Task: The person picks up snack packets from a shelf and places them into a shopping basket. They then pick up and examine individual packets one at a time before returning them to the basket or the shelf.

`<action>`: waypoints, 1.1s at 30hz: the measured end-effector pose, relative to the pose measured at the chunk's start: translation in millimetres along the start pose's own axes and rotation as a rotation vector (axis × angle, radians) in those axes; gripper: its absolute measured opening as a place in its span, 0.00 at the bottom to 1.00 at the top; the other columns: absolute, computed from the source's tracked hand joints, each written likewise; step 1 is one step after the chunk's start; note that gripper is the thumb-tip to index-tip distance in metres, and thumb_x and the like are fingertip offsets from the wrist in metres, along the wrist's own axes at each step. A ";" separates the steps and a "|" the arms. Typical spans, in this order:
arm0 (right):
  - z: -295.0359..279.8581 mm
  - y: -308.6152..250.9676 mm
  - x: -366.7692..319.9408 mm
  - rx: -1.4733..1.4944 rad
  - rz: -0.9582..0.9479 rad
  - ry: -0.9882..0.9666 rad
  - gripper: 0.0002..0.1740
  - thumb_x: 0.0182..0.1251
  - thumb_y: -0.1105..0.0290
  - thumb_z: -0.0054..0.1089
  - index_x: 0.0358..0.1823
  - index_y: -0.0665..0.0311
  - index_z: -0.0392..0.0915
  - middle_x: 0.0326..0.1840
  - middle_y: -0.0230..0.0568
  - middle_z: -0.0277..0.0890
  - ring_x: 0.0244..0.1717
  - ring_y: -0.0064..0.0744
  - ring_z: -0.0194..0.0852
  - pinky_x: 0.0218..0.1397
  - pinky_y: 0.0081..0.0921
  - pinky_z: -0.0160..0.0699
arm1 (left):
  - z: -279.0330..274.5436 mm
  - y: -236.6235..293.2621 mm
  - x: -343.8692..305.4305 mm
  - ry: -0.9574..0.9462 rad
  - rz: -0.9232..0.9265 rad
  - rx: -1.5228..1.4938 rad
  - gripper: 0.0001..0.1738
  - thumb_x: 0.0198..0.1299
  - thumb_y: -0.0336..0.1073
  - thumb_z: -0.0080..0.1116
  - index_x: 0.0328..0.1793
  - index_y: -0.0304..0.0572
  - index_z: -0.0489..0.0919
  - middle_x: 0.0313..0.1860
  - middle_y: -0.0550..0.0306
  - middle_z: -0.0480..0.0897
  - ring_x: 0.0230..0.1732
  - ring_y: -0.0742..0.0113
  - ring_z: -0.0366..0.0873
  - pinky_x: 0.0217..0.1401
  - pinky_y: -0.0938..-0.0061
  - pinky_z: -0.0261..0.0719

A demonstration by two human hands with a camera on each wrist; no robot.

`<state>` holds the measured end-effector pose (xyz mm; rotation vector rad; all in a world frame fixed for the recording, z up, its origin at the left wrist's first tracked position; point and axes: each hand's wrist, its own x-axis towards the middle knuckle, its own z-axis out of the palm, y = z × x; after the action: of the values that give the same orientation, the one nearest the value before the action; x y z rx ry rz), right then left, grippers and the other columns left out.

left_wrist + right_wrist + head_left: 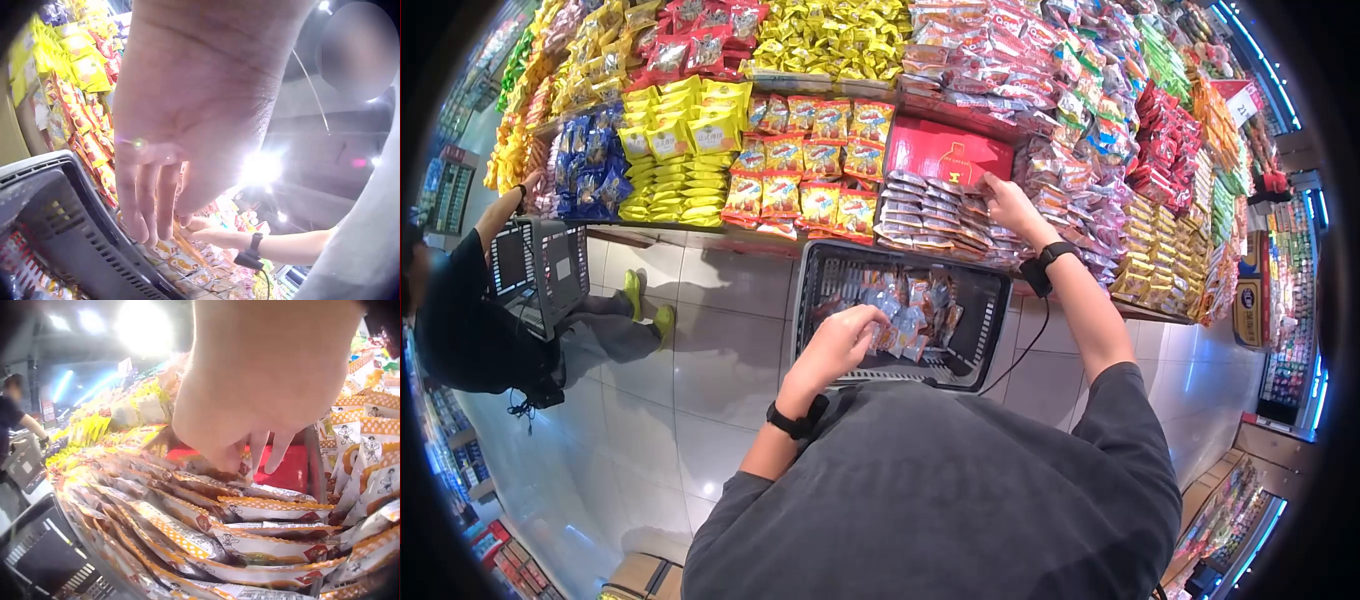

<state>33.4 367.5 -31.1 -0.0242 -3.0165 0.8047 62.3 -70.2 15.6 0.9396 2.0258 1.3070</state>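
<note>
My right hand (1010, 208) reaches into a display bin at the far end of a row of white-and-orange snack packets (930, 212). In the right wrist view its thumb and index finger pinch a packet (212, 467) at the back of the row, while the other fingers (280, 450) point down in front of a red panel (290, 469). My left hand (840, 345) hangs over the near left part of a dark shopping basket (800, 300), fingers loosely bent with nothing between them. Several small packets (915, 305) lie inside the basket.
Red-and-yellow packets (800, 160) and yellow bags (680, 140) fill the bins on the left. More wrapped sweets (1060, 190) pile up at the right. Another person (480, 300) stands at far left, holding a grey basket (550, 270). A cable (1030, 345) hangs from my right wrist.
</note>
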 end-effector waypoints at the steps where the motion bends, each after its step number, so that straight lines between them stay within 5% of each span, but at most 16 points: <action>1: -2.0 3.3 1.0 0.028 0.043 -0.079 0.21 0.64 0.80 0.56 0.60 0.71 0.73 0.50 0.66 0.82 0.57 0.66 0.81 0.63 0.45 0.80 | -0.9 -5.3 -0.1 0.003 -0.018 -0.039 0.10 0.68 0.22 0.56 0.53 0.35 0.82 0.42 0.47 0.86 0.42 0.59 0.86 0.46 0.68 0.83; 4: -11.2 -11.7 -21.3 0.002 -0.067 0.071 0.22 0.62 0.79 0.57 0.60 0.70 0.75 0.55 0.62 0.81 0.63 0.60 0.79 0.65 0.43 0.79 | -6.3 -26.9 -14.5 0.185 -0.045 -0.008 0.11 0.67 0.23 0.59 0.54 0.35 0.83 0.42 0.48 0.86 0.42 0.61 0.86 0.46 0.69 0.83; 5: -26.6 -41.7 -45.0 0.047 -0.012 0.264 0.24 0.63 0.78 0.61 0.62 0.69 0.76 0.59 0.56 0.80 0.65 0.56 0.77 0.68 0.41 0.77 | -13.4 -39.3 -19.3 0.401 -0.094 0.007 0.11 0.65 0.23 0.62 0.53 0.35 0.83 0.42 0.50 0.87 0.41 0.61 0.86 0.45 0.70 0.84; 8: -28.2 -88.4 -100.4 0.148 0.140 0.504 0.15 0.67 0.82 0.60 0.55 0.71 0.78 0.49 0.51 0.83 0.48 0.43 0.84 0.55 0.36 0.82 | -16.5 -82.2 -38.3 0.659 -0.200 0.239 0.21 0.62 0.30 0.70 0.61 0.39 0.81 0.55 0.52 0.84 0.55 0.58 0.84 0.55 0.65 0.82; 9: -13.7 -89.2 -122.8 0.143 0.170 0.550 0.11 0.68 0.82 0.59 0.51 0.70 0.78 0.43 0.49 0.82 0.42 0.43 0.83 0.50 0.36 0.81 | -14.4 -111.5 -48.9 0.615 -0.306 0.229 0.35 0.59 0.41 0.76 0.71 0.39 0.74 0.63 0.46 0.82 0.64 0.53 0.80 0.63 0.59 0.80; 11: 25.6 -85.2 -174.2 0.160 0.311 0.489 0.07 0.68 0.80 0.59 0.46 0.69 0.77 0.37 0.48 0.80 0.37 0.46 0.81 0.45 0.37 0.80 | -13.6 -135.7 -58.8 0.502 -0.419 0.114 0.42 0.58 0.46 0.77 0.74 0.38 0.70 0.65 0.39 0.80 0.67 0.48 0.79 0.67 0.57 0.78; 13: 77.8 -67.9 -221.0 0.080 0.432 0.382 0.20 0.64 0.75 0.64 0.57 0.69 0.72 0.54 0.54 0.75 0.57 0.53 0.76 0.61 0.46 0.75 | -7.3 -164.4 -62.9 0.267 -0.585 -0.033 0.57 0.54 0.57 0.79 0.81 0.36 0.61 0.72 0.25 0.74 0.74 0.40 0.75 0.75 0.55 0.73; 15: 131.9 -50.0 -270.3 -0.003 0.782 0.114 0.52 0.59 0.61 0.74 0.78 0.75 0.52 0.71 0.69 0.64 0.72 0.67 0.65 0.77 0.52 0.64 | 7.3 -180.8 -67.1 0.230 -0.544 -0.079 0.51 0.55 0.54 0.79 0.77 0.36 0.67 0.68 0.34 0.80 0.71 0.48 0.78 0.73 0.58 0.75; 16: 155.6 -39.8 -288.3 0.033 0.905 0.062 0.61 0.59 0.58 0.76 0.81 0.79 0.43 0.70 0.76 0.67 0.72 0.68 0.69 0.76 0.50 0.68 | 12.5 -190.6 -69.7 0.205 -0.513 -0.133 0.49 0.55 0.53 0.79 0.76 0.35 0.69 0.67 0.38 0.82 0.70 0.51 0.80 0.73 0.60 0.75; 17: 154.5 -44.2 -291.8 0.225 0.999 0.044 0.59 0.59 0.59 0.75 0.81 0.79 0.45 0.67 0.74 0.72 0.70 0.64 0.73 0.73 0.48 0.72 | 17.0 -179.6 -69.0 0.296 -0.491 -0.070 0.38 0.60 0.49 0.76 0.68 0.34 0.74 0.58 0.39 0.87 0.62 0.46 0.86 0.65 0.57 0.81; 18: 154.8 -47.2 -291.4 0.423 1.086 0.024 0.57 0.59 0.60 0.75 0.80 0.79 0.47 0.63 0.72 0.77 0.68 0.59 0.78 0.70 0.46 0.75 | 19.9 -176.4 -66.3 0.291 -0.498 -0.058 0.38 0.60 0.49 0.76 0.68 0.34 0.74 0.58 0.39 0.87 0.62 0.46 0.86 0.65 0.57 0.81; 21: 181.4 -23.4 -302.9 0.409 1.120 0.087 0.44 0.65 0.63 0.68 0.76 0.80 0.58 0.52 0.69 0.83 0.59 0.59 0.84 0.64 0.45 0.80 | 29.7 -160.2 -62.8 0.505 -0.402 0.405 0.22 0.71 0.45 0.63 0.57 0.34 0.73 0.39 0.25 0.85 0.45 0.25 0.83 0.45 0.41 0.82; 27: 206.4 9.7 -313.4 0.219 0.934 0.223 0.30 0.67 0.67 0.64 0.66 0.77 0.68 0.52 0.74 0.82 0.59 0.72 0.80 0.64 0.53 0.78 | 27.3 -152.7 -58.9 0.438 -0.451 0.625 0.22 0.77 0.49 0.53 0.55 0.32 0.72 0.27 0.29 0.83 0.33 0.27 0.84 0.35 0.41 0.80; 33: 169.3 -14.0 -303.1 0.277 1.009 0.142 0.20 0.66 0.72 0.66 0.56 0.74 0.75 0.48 0.66 0.85 0.54 0.62 0.86 0.58 0.47 0.83 | 26.3 -156.2 -60.0 0.428 -0.383 0.629 0.22 0.77 0.49 0.52 0.53 0.32 0.72 0.28 0.29 0.84 0.33 0.28 0.84 0.36 0.40 0.80</action>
<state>332.4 265.0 -175.4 -1.5829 -2.5831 1.1497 77.8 -147.8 -134.1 0.4823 2.8643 0.7022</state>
